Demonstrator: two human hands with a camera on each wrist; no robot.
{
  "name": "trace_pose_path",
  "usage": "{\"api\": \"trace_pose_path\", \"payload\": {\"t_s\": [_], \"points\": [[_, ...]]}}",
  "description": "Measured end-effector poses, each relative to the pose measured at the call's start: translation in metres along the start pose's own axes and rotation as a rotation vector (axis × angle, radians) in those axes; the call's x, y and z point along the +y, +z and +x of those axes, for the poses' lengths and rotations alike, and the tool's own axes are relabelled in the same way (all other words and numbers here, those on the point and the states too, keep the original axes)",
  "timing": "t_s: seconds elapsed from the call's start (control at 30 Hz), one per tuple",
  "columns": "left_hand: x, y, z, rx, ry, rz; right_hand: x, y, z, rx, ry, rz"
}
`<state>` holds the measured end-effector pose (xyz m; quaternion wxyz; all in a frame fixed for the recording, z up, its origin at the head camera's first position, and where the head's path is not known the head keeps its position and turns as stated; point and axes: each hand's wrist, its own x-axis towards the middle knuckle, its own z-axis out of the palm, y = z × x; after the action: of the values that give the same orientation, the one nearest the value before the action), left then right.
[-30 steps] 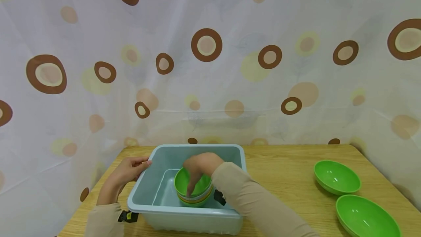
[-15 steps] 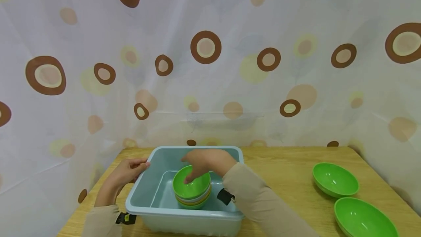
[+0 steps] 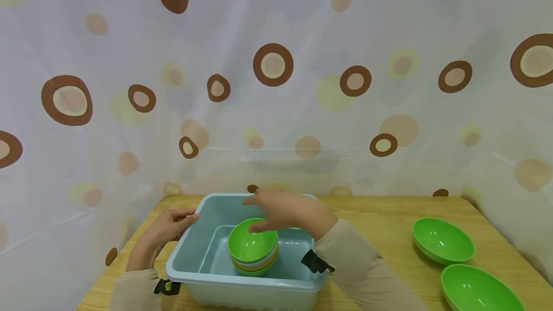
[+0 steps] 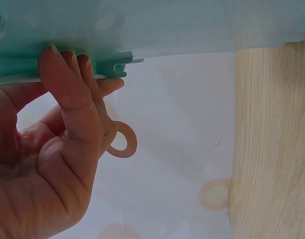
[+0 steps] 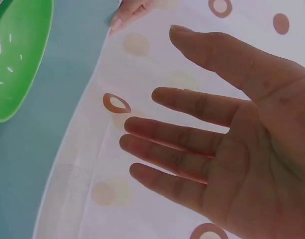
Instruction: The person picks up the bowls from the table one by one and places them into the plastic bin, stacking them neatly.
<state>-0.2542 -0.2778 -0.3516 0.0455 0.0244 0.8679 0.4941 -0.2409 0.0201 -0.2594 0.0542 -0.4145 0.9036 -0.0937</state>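
A pale blue plastic basin [image 3: 242, 280] stands on the wooden table, and my left hand [image 3: 166, 229] grips its left rim with the thumb on top and the fingers curled underneath. In the left wrist view those fingers [image 4: 72, 99] press up under the rim. Inside the basin sits a stack of nested bowls [image 3: 252, 246], a green one on top with white, yellow and green edges below. Above the stack hovers my right hand [image 3: 289, 212], its fingers spread and holding nothing. The right wrist view shows the palm bare, with the green bowl [image 5: 18, 55] off to the side.
Two green bowls lie to the right on the table, one farther back [image 3: 442, 241] and one nearer the front [image 3: 479, 289]. A patterned curtain [image 3: 276, 109] hangs behind the wooden table [image 3: 367, 215].
My right hand has let go of the bowl stack, risen from it and shifted right, its fingers spreading. My left hand has stayed on the basin's rim.
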Motion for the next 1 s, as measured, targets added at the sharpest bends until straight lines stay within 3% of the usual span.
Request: {"api": "trace_pose_path", "payload": {"t_s": [0.37, 0.67, 1.0], "points": [[-0.004, -0.002, 0.0, -0.003, -0.004, -0.002, 0.013, -0.005, -0.037, 0.178, -0.093, 0.069], [-0.004, -0.003, 0.003, -0.013, 0.001, -0.018, 0.032, -0.006, -0.062, 0.359, -0.141, 0.011], [-0.004, 0.0, 0.004, 0.0, -0.002, -0.017, 0.056, 0.0, -0.095, 0.45, -0.105, -0.033]]}}
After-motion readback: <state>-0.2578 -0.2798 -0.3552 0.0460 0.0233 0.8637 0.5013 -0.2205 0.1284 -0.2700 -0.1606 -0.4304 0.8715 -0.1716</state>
